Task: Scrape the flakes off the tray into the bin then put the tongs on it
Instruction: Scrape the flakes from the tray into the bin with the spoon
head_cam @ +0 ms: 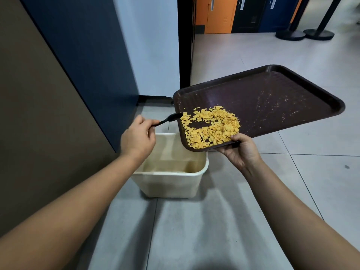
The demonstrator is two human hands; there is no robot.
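Observation:
A dark brown tray (272, 100) is held tilted, its lower left corner over a cream plastic bin (171, 184) on the floor. My right hand (239, 149) grips the tray's near edge from below, thumb on the rim. A pile of yellow flakes (212, 127) lies at the tray's low corner, with crumbs scattered further up. My left hand (138, 137) grips the handle of black tongs (168, 118), whose tip touches the left edge of the flake pile at the tray's rim. The bin's inside looks bare.
A brown and dark blue wall (58, 75) runs close on the left. A black door frame (184, 41) stands behind the bin. Grey floor tiles (311, 182) spread to the right. Two black stanchion bases (303, 34) stand far back right.

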